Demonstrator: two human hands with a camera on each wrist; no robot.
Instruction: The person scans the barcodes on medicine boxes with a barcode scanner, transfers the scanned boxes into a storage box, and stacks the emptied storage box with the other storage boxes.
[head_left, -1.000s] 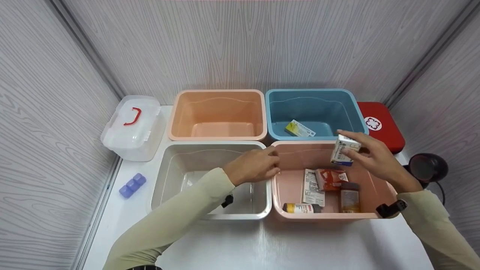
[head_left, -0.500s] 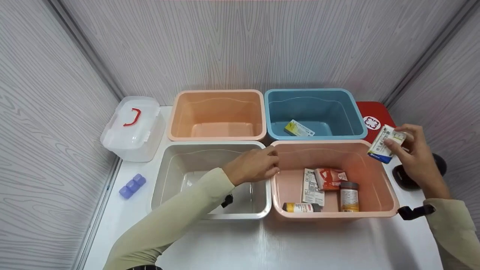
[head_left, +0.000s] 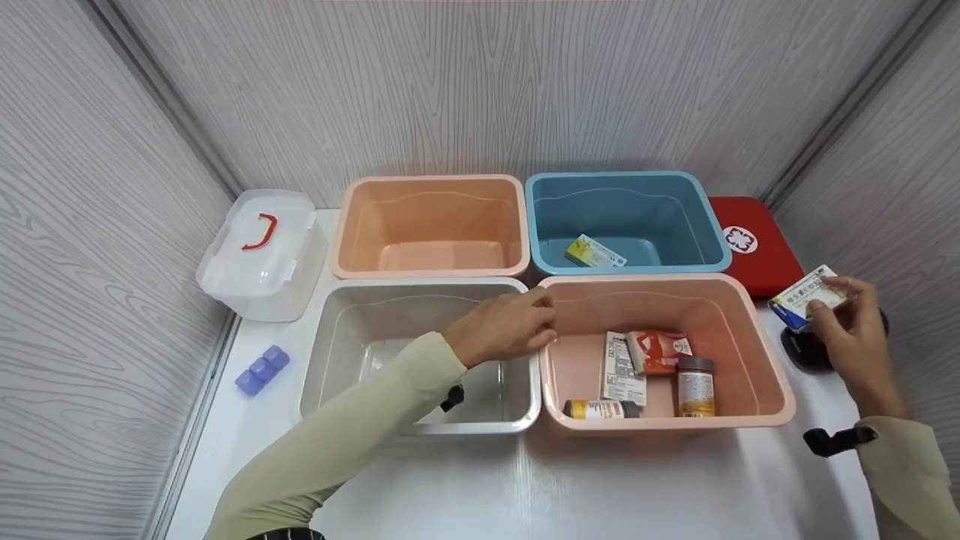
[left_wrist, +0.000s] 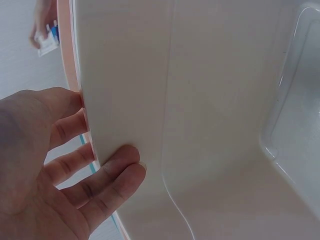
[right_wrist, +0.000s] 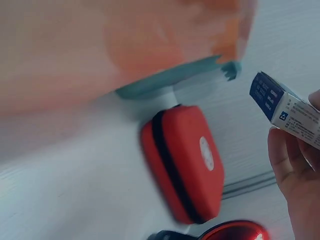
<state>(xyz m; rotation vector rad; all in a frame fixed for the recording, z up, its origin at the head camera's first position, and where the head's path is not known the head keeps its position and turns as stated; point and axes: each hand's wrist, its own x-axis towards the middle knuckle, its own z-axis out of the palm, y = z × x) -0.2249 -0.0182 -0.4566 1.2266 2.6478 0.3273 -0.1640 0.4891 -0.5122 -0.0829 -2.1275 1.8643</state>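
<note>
In the head view my right hand (head_left: 855, 330) pinches a small white medicine box (head_left: 808, 298) with a blue end. It holds the box in the air to the right of the pink bin (head_left: 742, 352), near a red first-aid case (head_left: 754, 247). The right wrist view shows the box's blue end and printed side (right_wrist: 295, 117). My left hand (head_left: 506, 326) rests on the right rim of the off-white bin (head_left: 427, 429); in the left wrist view its relaxed fingers (left_wrist: 117, 177) straddle that rim, two of them inside.
In the pink bin lie a flat white box (head_left: 622, 371), a red box (head_left: 660, 351) and two bottles (head_left: 696, 390). A yellow-and-white box (head_left: 594, 251) is in the blue bin (head_left: 630, 196). An orange bin (head_left: 431, 193), clear case (head_left: 259, 259) and purple pill organizer (head_left: 262, 370) stand leftward.
My right hand has carried the medicine box from above the pink bin out to the right, turning it on the way. The left hand has stayed on the rim.
</note>
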